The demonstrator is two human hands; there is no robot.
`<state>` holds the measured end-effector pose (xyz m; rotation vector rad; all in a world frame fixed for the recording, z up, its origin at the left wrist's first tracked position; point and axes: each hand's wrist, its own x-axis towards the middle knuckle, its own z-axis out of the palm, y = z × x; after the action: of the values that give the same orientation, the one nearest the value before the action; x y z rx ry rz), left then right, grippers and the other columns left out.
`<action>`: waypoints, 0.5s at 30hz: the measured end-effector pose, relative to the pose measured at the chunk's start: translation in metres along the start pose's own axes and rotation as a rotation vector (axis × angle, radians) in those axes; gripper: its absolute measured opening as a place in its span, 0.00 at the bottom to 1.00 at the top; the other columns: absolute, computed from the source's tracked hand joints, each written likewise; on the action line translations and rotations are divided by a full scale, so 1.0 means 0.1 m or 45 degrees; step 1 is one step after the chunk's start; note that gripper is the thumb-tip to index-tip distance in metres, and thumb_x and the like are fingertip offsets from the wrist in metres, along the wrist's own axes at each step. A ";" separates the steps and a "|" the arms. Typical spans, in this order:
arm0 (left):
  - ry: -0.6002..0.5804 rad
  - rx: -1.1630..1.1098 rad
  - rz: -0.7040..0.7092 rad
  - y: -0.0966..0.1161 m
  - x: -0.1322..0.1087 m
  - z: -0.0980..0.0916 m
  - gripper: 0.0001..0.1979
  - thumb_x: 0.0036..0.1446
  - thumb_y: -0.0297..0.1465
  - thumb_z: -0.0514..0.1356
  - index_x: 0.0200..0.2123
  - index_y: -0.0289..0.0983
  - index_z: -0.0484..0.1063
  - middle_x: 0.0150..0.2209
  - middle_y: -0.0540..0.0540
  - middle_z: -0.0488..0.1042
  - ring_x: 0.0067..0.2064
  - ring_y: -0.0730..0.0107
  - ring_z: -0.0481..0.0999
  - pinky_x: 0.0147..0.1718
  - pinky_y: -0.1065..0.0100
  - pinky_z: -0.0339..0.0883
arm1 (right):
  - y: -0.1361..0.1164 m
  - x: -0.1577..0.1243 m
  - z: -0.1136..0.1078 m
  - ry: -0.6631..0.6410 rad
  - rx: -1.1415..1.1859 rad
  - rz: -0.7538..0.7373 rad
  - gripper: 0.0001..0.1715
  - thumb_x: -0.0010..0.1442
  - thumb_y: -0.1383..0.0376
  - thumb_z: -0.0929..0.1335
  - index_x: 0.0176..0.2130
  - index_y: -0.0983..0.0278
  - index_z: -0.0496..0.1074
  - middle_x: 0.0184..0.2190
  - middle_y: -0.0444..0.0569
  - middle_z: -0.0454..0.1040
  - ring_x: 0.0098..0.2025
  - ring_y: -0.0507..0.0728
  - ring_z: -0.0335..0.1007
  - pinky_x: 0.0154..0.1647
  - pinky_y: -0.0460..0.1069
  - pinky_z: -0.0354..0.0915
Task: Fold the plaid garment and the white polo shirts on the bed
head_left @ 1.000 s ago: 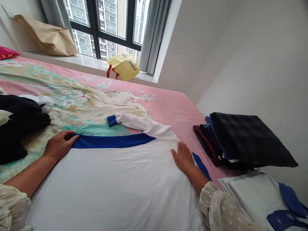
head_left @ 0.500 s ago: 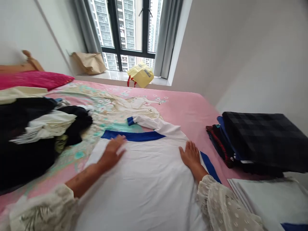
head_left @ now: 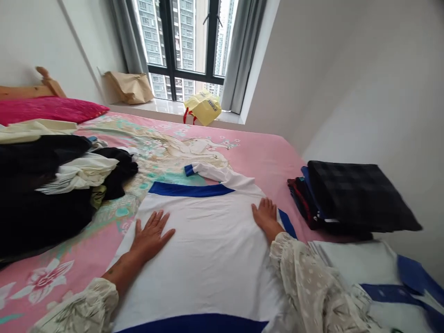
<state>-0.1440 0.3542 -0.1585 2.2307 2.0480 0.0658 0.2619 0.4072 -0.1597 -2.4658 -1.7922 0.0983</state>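
Observation:
A white shirt (head_left: pixel 204 245) with blue bands lies spread on the bed in front of me. One blue band crosses its far end, and another runs along the near edge. Beyond the far band, a sleeve with a blue cuff (head_left: pixel 189 170) is folded across. My left hand (head_left: pixel 151 236) rests flat on the shirt's left side, fingers spread. On the opposite side, my right hand (head_left: pixel 266 215) lies palm down near the right edge, fingers stretched out, close to a blue strip (head_left: pixel 287 224). Neither hand grips the fabric.
Rumpled dark and white clothes (head_left: pixel 45 199) are heaped at left. Folded dark garments (head_left: pixel 360 196) are stacked at right, with white and blue clothes (head_left: pixel 364 263) nearer me. A brown paper bag (head_left: pixel 132 88) and a yellow bag (head_left: pixel 203 108) stand by the window.
My left hand has slid back toward me from the far blue band and now lies flat. My right hand stays near the right edge. The shirt's near blue band has come into view.

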 end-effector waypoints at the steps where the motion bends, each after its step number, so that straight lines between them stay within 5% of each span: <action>1: -0.001 -0.005 -0.008 -0.01 0.00 0.06 0.34 0.61 0.49 0.43 0.67 0.42 0.49 0.70 0.45 0.43 0.70 0.55 0.40 0.62 0.38 0.24 | -0.08 -0.12 -0.03 -0.012 -0.007 -0.035 0.38 0.67 0.56 0.54 0.64 0.82 0.51 0.66 0.71 0.45 0.69 0.67 0.36 0.66 0.65 0.31; 5: 0.022 0.005 0.021 -0.12 0.05 0.19 0.35 0.61 0.50 0.41 0.67 0.43 0.47 0.70 0.47 0.40 0.70 0.55 0.39 0.61 0.38 0.22 | 0.03 -0.65 0.01 -0.037 0.013 -0.399 0.34 0.66 0.52 0.55 0.66 0.64 0.53 0.68 0.52 0.47 0.70 0.58 0.35 0.68 0.60 0.27; 11: 0.025 0.009 0.045 -0.18 0.11 0.21 0.36 0.60 0.52 0.41 0.67 0.43 0.47 0.70 0.46 0.40 0.70 0.54 0.38 0.61 0.39 0.20 | 0.87 -0.84 -0.13 -0.023 -0.032 0.069 0.36 0.68 0.54 0.51 0.66 0.72 0.51 0.67 0.62 0.48 0.67 0.64 0.46 0.66 0.68 0.33; 15: -0.074 0.051 -0.007 -0.04 0.18 0.04 0.37 0.60 0.52 0.41 0.68 0.42 0.45 0.70 0.44 0.40 0.70 0.54 0.37 0.61 0.37 0.21 | 0.48 -1.04 -0.29 -0.003 -0.034 0.037 0.35 0.68 0.57 0.52 0.67 0.73 0.49 0.68 0.62 0.41 0.70 0.64 0.34 0.66 0.67 0.27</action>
<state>-0.1460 0.3726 -0.1636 2.2226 2.0432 -0.0408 0.2783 0.2928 -0.1360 -2.5111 -1.7707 0.0792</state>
